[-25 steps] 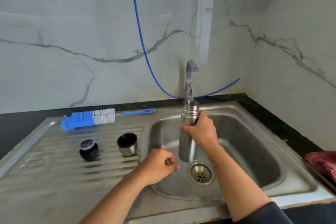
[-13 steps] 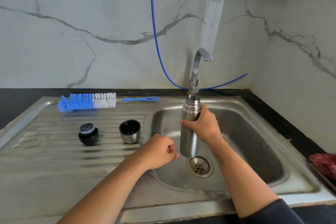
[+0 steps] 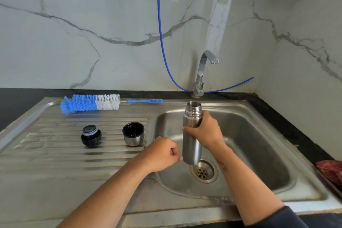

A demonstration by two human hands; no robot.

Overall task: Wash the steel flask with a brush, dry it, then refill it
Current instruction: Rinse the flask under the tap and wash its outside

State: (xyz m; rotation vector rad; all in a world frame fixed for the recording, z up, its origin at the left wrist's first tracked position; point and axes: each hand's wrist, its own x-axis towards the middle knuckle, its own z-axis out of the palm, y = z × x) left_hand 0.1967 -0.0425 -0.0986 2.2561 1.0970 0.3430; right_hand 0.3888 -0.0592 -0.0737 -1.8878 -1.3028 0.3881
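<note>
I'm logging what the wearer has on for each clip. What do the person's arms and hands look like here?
Both forearms are bare. The right arm has a small dark tattoo near the wrist and a dark sleeve pushed up by the elbow. No sleeve shows on the left arm. No gloves, rings or watch are visible on either hand.

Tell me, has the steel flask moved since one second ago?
No. The steel flask, gripped by the right hand, still hangs with its base just above the drain, at its left edge, its mouth below the tap.
</note>
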